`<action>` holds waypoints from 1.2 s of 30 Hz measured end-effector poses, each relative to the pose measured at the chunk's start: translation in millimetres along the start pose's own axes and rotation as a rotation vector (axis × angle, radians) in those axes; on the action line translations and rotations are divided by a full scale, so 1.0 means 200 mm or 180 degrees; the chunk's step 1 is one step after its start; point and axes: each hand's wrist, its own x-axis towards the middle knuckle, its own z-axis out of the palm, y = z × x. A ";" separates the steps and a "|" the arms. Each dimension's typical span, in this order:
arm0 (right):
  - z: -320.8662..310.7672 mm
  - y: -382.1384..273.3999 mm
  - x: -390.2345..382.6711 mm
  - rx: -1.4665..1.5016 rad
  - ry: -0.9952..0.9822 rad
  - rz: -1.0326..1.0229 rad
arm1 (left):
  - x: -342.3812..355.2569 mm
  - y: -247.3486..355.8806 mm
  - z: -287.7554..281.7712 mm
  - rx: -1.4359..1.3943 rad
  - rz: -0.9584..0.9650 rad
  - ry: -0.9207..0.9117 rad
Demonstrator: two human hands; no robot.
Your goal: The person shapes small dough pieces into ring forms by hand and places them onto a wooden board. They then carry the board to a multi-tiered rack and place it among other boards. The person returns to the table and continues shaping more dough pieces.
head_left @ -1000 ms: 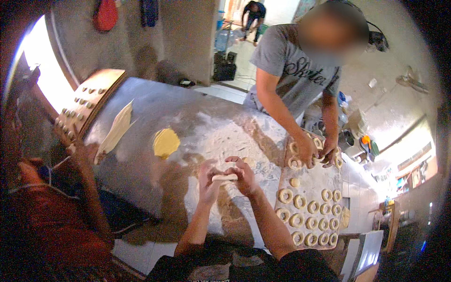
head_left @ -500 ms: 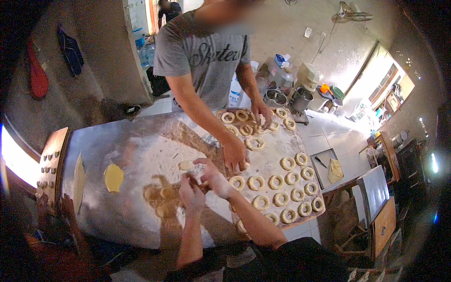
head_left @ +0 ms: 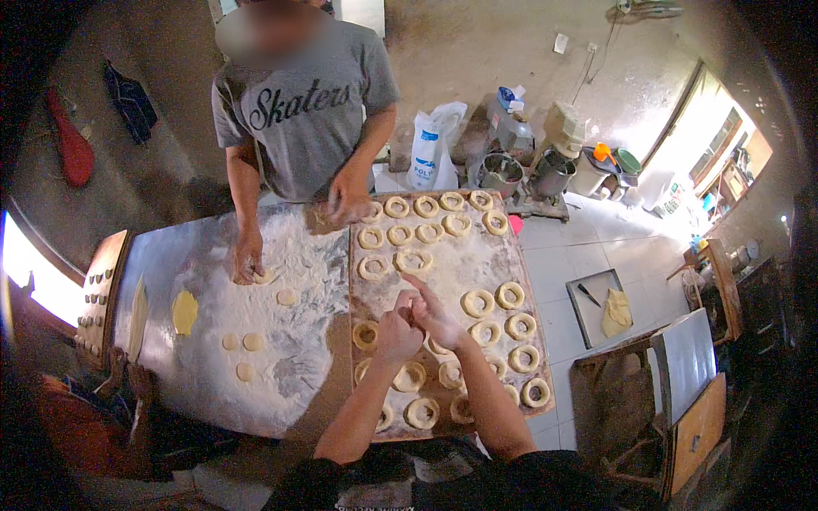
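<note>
Many dough rings (head_left: 410, 415) around left grip (head_left: 398, 335) and right grip (head_left: 437, 322), hands together, cannot tell whether pinching

Your hands: your left hand (head_left: 397, 336) and right hand (head_left: 439, 319) are close together over the board (head_left: 467, 264); you can't tell if anything is between them.
Board: lots of dough rings (head_left: 410, 414) lie on it, in front of you and at the far end.
Surface: the gray surface (head_left: 166, 255) is to your left, with white flour (head_left: 311, 243), little round dough pieces (head_left: 253, 341) and a flat yellow piece (head_left: 185, 312).
Co-worker: a person in a gray shirt (head_left: 302, 115) stands across from you, one hand (head_left: 247, 266) down at a dough piece.
Floor: a tray (head_left: 579, 311) with a yellowish thing (head_left: 617, 312) is to your right.
</note>
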 end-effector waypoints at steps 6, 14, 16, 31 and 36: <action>-0.26 0.07 -0.01 0.0146 -0.0168 -0.0017 | 0.08 -0.03 0.23 -0.0017 -0.0295 -0.0413; -0.34 -0.03 0.22 -0.3381 0.0825 0.1049 | 0.40 -0.17 0.30 0.1908 -0.0539 -0.0295; -0.35 0.00 0.21 -0.3618 0.0897 0.0657 | 0.38 -0.21 0.26 0.1825 -0.0964 -0.0821; 0.37 0.11 0.19 -0.2867 -0.0397 -0.0431 | -0.05 -0.47 -0.38 0.1725 -0.0890 0.0445; 1.20 0.32 0.41 -0.2677 -0.1975 -0.0366 | -0.37 -0.73 -1.11 0.1174 -0.2360 0.0974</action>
